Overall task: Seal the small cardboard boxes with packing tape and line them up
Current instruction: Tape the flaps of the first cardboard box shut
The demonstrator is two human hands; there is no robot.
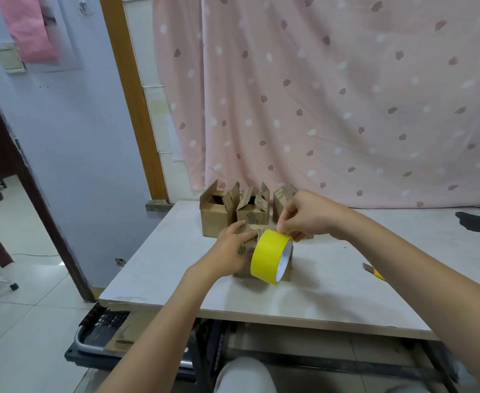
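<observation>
A small cardboard box [246,252] stands near the middle of the white table [176,285]. My left hand [231,251] lies against its left side and top, fingers fairly straight. A roll of yellow packing tape [270,258] hangs in front of the box, hiding most of it. My right hand [304,215] pinches the roll's top edge between thumb and fingers. Behind stand three more boxes: an open one at the left [213,214], a middle one with raised flaps [251,207], and one at the right [282,199] partly hidden by my right hand.
A yellow-handled utility knife [373,271] lies on the table by my right forearm. A dark patch [474,221] marks the table's far right. A pink patterned curtain [332,95] hangs behind. A black trolley [100,336] sits under the table's left front corner.
</observation>
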